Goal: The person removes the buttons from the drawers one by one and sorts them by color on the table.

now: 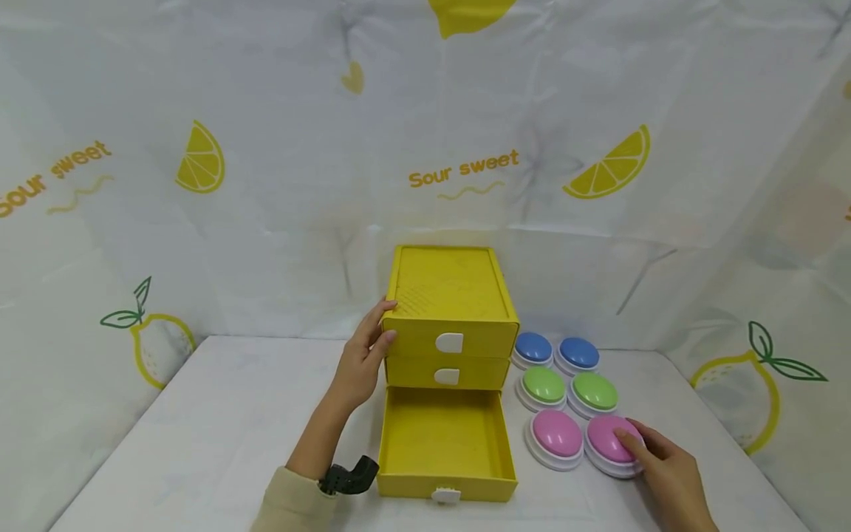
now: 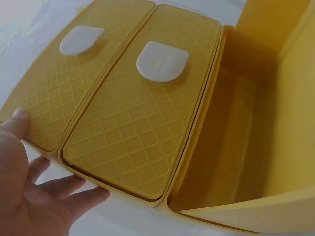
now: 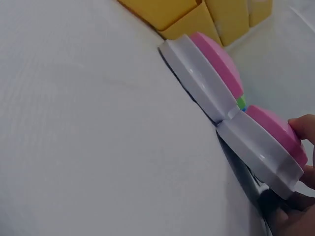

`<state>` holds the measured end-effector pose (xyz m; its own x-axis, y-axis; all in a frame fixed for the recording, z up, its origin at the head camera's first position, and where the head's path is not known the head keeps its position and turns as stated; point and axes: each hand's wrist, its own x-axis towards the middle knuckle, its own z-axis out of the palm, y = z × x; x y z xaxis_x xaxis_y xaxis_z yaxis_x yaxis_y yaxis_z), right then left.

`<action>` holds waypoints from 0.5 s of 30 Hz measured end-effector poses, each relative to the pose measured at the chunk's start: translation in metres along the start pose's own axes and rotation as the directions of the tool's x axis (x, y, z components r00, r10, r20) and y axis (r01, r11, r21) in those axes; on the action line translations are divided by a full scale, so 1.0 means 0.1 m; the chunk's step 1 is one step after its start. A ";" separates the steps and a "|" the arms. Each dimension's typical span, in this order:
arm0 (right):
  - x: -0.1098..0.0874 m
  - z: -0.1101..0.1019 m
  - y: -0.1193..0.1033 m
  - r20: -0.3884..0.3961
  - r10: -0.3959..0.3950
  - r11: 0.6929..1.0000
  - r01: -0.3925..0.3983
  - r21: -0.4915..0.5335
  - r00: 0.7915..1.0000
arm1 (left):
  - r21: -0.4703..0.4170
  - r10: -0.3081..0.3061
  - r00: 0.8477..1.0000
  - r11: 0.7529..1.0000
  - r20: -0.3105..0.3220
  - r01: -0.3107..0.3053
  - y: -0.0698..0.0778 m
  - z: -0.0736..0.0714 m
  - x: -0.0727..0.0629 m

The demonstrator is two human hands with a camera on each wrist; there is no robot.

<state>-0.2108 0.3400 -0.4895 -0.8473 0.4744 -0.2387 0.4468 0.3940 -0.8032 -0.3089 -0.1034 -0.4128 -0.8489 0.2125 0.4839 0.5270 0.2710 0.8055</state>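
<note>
A yellow drawer unit [image 1: 448,284] stands in the middle of the head view, its two upper drawers closed. The bottom drawer [image 1: 447,486] is pulled out and looks bare inside. My left hand [image 1: 359,362] rests against the unit's upper left side, the thumb on the front of the top drawer and the other fingers spread along the side wall. With my right hand [image 1: 668,469] I pinch the front right pink push button [image 1: 612,436], thumb on its dome and fingers at its white base. Its underside at the hand is partly hidden.
Left of the held one sits another pink push button [image 1: 557,434]. Behind are two green push buttons [image 1: 544,386] and two blue push buttons [image 1: 578,355], right of the drawer unit. A white sheet [image 1: 199,458] covers the table; a lemon-print cloth [image 1: 299,185] hangs behind.
</note>
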 end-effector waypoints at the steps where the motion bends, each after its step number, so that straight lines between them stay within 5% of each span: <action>1: -0.01 0.01 -0.01 -0.018 -0.019 0.999 0.019 -0.029 1.000 | 0.002 0.001 1.000 1.000 -0.004 -0.001 0.00 0.00 0.00; 15: -0.12 0.07 0.04 -0.195 -0.171 0.981 0.148 -0.125 0.966 | -0.005 0.005 1.000 1.000 -0.006 -0.005 0.01 0.01 0.00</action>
<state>-0.2010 0.3305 -0.4939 -0.8386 0.5445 0.0137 0.3485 0.5557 -0.7548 -0.3081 -0.1020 -0.4126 -0.8465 0.2080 0.4900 0.5310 0.2649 0.8049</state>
